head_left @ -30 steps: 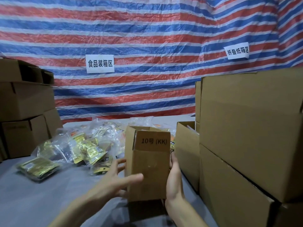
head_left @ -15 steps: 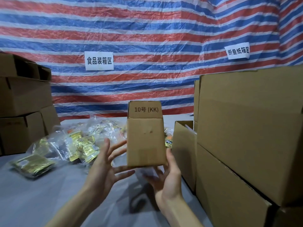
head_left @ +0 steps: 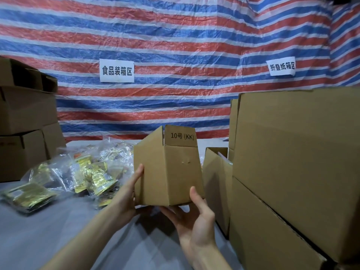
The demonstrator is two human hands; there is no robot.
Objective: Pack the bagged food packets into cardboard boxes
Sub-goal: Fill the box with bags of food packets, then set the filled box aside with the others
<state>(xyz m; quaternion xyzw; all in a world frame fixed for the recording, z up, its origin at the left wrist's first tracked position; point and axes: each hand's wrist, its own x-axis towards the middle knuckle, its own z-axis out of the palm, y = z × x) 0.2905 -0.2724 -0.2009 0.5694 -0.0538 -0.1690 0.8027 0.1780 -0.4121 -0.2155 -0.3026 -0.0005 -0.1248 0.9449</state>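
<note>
Crinkly striped tarp (head_left: pixel 175 36), rectangular cardboard box (head_left: pixel 175 172)

Dim, cool, soft indoor light that seems to come from above. The striped tarpaulin (head_left: pixel 175 36) is the brightest area. Its stripes bow towards the frame edges from the wide-angle lens, and the top right corner is dark. The small cardboard box (head_left: pixel 175 172) casts a soft shadow on the grey table (head_left: pixel 48 240). The bagged food packets (head_left: pixel 93 172) show small white glints. The centre is sharp, while the large cartons (head_left: pixel 292 172) at right look slightly soft.
</note>
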